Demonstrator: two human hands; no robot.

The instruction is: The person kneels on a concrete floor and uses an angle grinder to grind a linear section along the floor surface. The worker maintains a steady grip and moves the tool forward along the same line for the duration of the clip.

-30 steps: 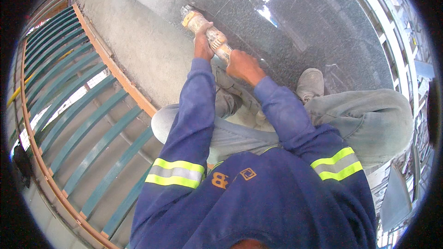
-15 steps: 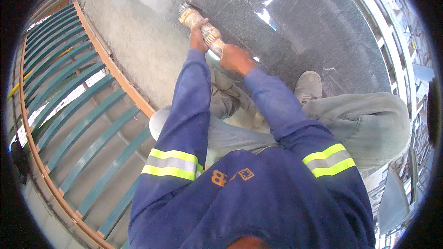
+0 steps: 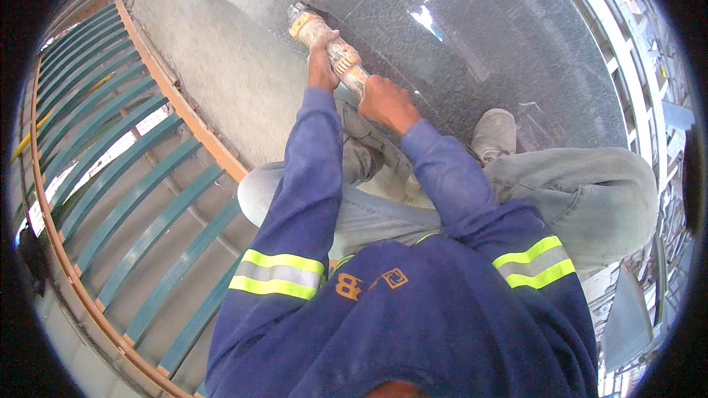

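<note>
Grips a dusty yellow power tool (image 3: 346,63) in both hands at the left edge of the dark floor (image 3: 531,51), by the border with the pale concrete strip (image 3: 214,66). Has the fingers of the left hand (image 3: 321,66) closed around the front of the tool body, just behind the metal head (image 3: 299,13), and those of the right hand (image 3: 389,103) wrapped round the rear end. Aims the head away from the chest and a little left, along the far part of that same edge. Cannot tell about contact between head and floor. Compared with half a second ago, holds the right hand slightly farther right and nearer the grey shoe (image 3: 494,133), with the right sleeve (image 3: 450,169) and its reflective band (image 3: 535,262) shifted the same way. Comes close in this to the pose of a full second ago. Keeps the tool head almost in the same spot and the grip unchanged on both ends. Hides now the bright glint visible half a second ago beside the left wrist. Stays low with knees apart, the left knee (image 3: 258,195) just beside the orange-brown frame (image 3: 177,99) of the green-slatted railing, the shoe planted, as before, on the dark floor near its lower edge, well apart from the white railing (image 3: 622,44) along the right edge.
</note>
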